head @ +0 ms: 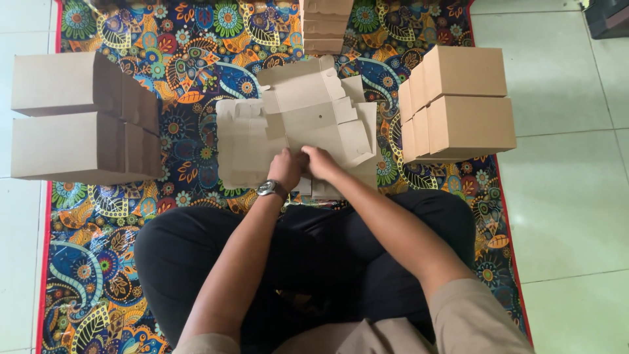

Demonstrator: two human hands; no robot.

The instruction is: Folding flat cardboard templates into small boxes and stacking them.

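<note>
Both hands are gripping the near edge of the flat cardboard blank (298, 124), lying on the patterned mat (196, 59): left hand (286, 168) and right hand (321, 162) are curled together, touching. 2 folded boxes (458, 101) are sitting right of the blank, 2 larger boxes (82, 118) left

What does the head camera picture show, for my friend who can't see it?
A seated person's left hand and right hand press on a pile of flat brown cardboard box cutouts on a colourful patterned floor mat. Folded brown cardboard boxes sit stacked on both sides.
</note>
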